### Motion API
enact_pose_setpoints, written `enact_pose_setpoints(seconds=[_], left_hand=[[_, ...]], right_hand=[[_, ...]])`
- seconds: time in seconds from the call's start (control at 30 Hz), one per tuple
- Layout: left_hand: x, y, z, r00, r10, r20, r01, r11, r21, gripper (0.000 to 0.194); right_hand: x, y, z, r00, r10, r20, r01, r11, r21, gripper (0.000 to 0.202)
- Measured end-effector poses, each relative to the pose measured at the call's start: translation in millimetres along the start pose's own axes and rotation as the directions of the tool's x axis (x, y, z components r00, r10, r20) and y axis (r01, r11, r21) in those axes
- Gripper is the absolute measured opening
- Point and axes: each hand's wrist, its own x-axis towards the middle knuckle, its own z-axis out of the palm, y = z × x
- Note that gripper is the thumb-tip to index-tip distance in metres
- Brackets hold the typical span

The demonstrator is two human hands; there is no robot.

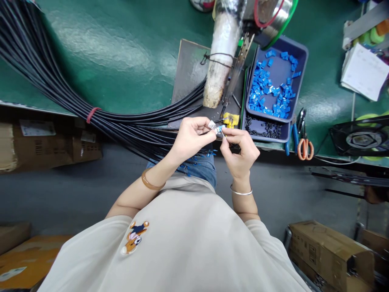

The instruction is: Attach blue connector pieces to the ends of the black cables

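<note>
My left hand (193,138) is closed, its thumb and fingertips pinching a small blue-and-white connector (219,129) at the table's front edge. My right hand (242,152) meets it from the right with thumb and index finger pressed together. A thin pale sliver shows at those fingertips, too small to name. Black cables (133,118), tied with a red band (92,114), run from the far left to beneath my left hand; several of their blue-tipped ends hang over my lap. Just behind my fingertips is a yellow piece (231,120).
A grey tray (299,81) of blue connector housings overlaps a tray of small black parts (264,127). Orange-handled scissors (305,149) and blue-handled pliers (294,138) lie to its right. A wrapped nozzle-like tube (217,69) hangs over a dark board (190,73). A black fan (361,138) stands far right.
</note>
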Motion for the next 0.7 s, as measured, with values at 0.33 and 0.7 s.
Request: enact_pose_setpoints(seconds=[0.33,0.7], left_hand=[[1.0,-0.7,1.5,0.998,0.038,-0.042,-0.035,0.996,0.078,0.011],[9.1,1.7,1.7,0.997,-0.011,-0.07,0.011,1.0,-0.002,0.009]], right_hand=[[2.8,2.2,-0.3,1.0,0.005,0.017,-0.005,1.0,-0.019,0.014],[11.8,5.3,1.8,1.0,-0.013,0.023,0.013,0.999,-0.029,0.015]])
